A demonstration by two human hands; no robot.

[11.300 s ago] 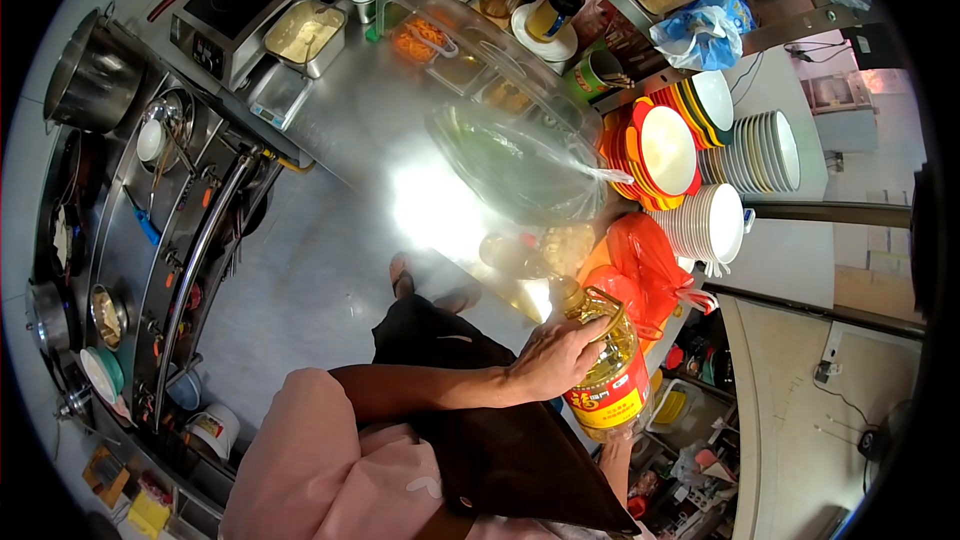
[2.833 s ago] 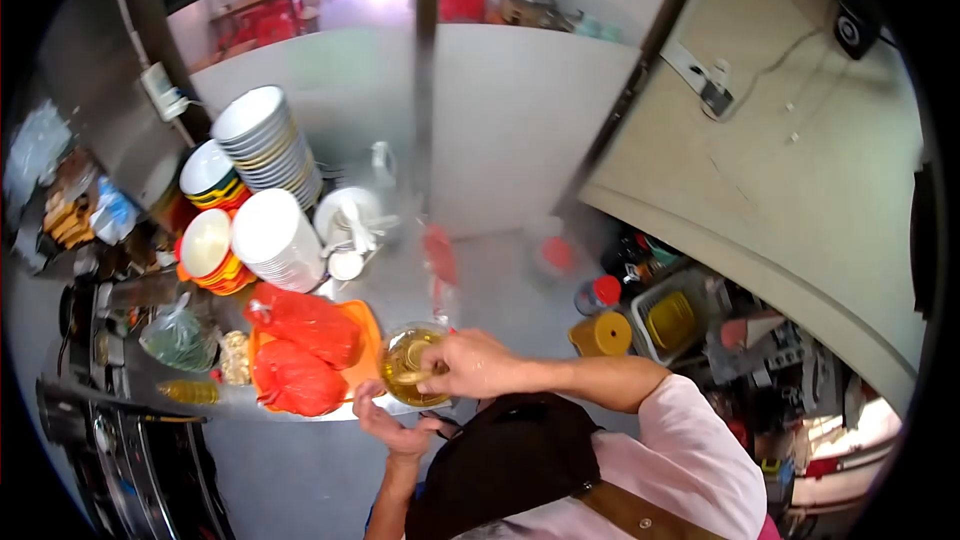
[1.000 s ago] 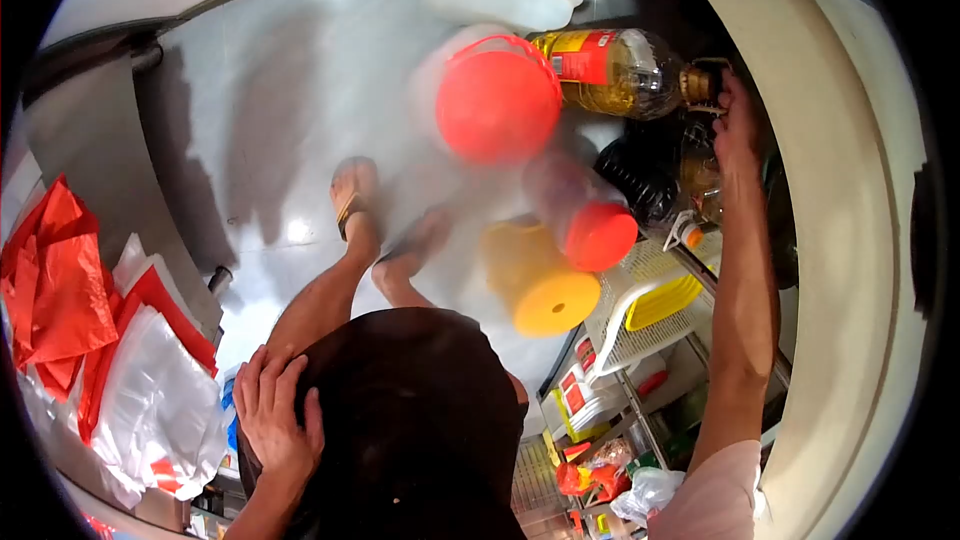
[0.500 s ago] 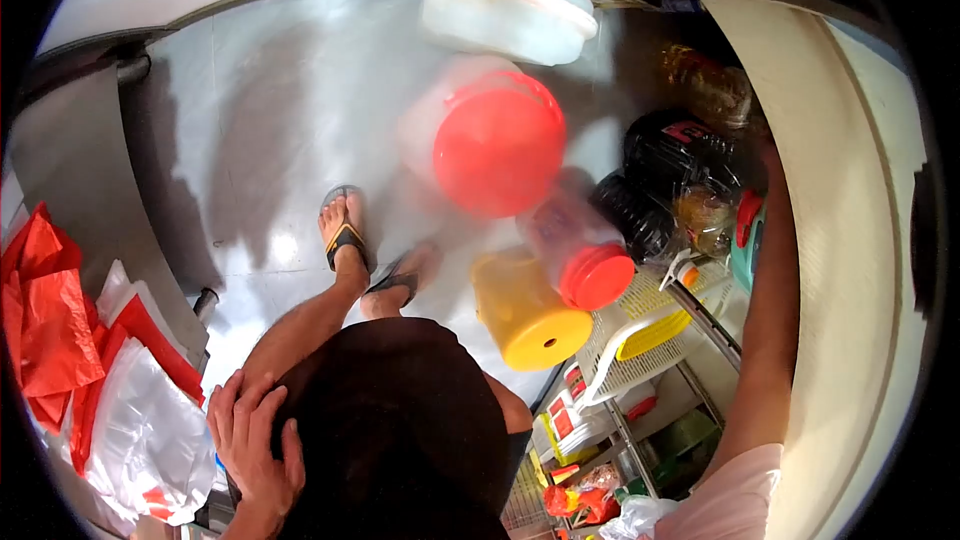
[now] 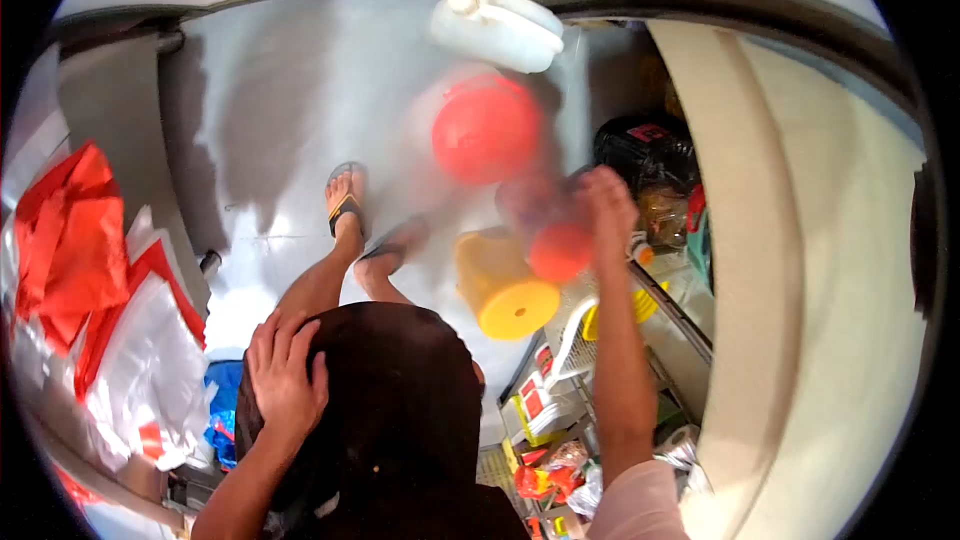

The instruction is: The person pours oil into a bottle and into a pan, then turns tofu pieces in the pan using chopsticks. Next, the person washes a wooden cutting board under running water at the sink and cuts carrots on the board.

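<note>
My left hand (image 5: 288,365) rests on the dark cloth over my left thigh, its fingers laid out and holding nothing. My right hand (image 5: 608,208) is stretched forward, smeared by motion, beside a clear jar with a red lid (image 5: 561,252). Whether its fingers hold anything cannot be made out; something dark lies close by its fingertips. Just left of the jar stands a yellow container (image 5: 519,308) with a small hole in its top. Farther forward is a large tub with a red lid (image 5: 486,130), partly blurred.
A whitish jug (image 5: 498,30) lies at the far wall. Dark plastic-wrapped bottles (image 5: 648,152) sit inside the opening at right, by a beige panel (image 5: 745,270). A rack (image 5: 682,318) holds several goods below. Red and white plastic bags (image 5: 75,250) hang at left.
My right hand has drawn back leftward out of the opening at right, to beside the red-lidded jar. My left hand stays on my thigh. The view has shifted a little.
</note>
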